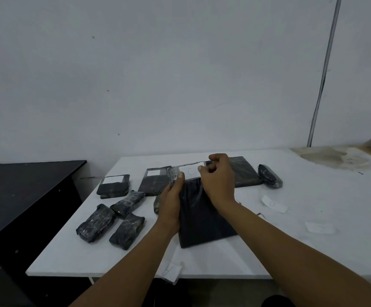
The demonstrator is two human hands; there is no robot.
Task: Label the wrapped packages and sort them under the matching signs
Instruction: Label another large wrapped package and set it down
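A flat black wrapped package (pixel 204 220) is held tilted above the white table (pixel 268 251). My left hand (pixel 172 202) grips its left edge, thumb up near the top corner. A white label marked C (pixel 190 171) under clear tape sits at the package's top edge. My right hand (pixel 217 178) pinches the tape strip at the label's right end. Two flat packages with white labels (pixel 113 183) (pixel 154 180) lie further left.
Several small wrapped bundles (pixel 113 220) lie at the left. A large flat package (pixel 245 171) and a small bundle (pixel 269 175) lie behind my right hand. Loose paper labels (pixel 274 203) (pixel 319 228) (pixel 169 270) are on the table. A black desk (pixel 25 196) stands left.
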